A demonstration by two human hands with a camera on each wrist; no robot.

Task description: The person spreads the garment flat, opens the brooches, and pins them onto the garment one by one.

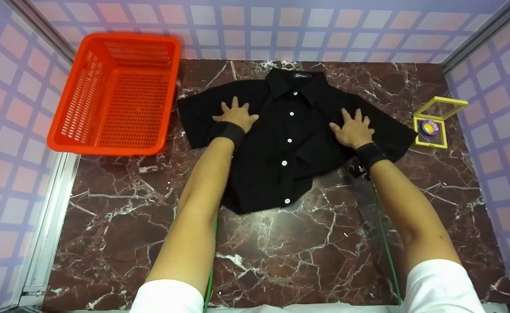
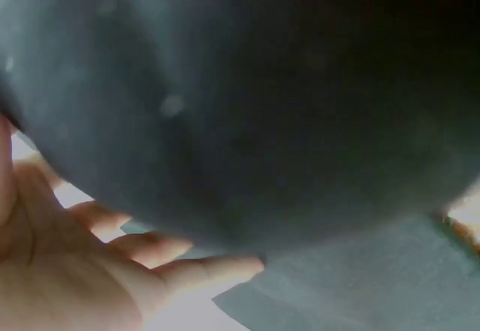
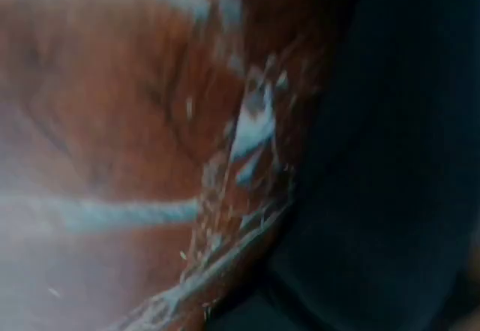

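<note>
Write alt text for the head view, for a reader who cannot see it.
A person's left hand and right hand rest with fingers spread on a black short-sleeved shirt with white buttons, laid on a marbled table. A red plastic basket stands at left; a small yellow case, lid raised, holds a round purple-and-yellow item at right.

The shirt [image 1: 261, 161] lies on the table [image 1: 272, 256], collar [image 1: 276, 84] toward the rear wall [image 1: 302, 32]. Left of it: basket [image 1: 107, 150]. Right: case [image 1: 431, 144], containing a disc [image 1: 430, 127]. Left hand [image 1: 236, 116] and right hand [image 1: 354, 130] rest on the shirt, flanking the buttons [image 1: 289, 140].
</note>
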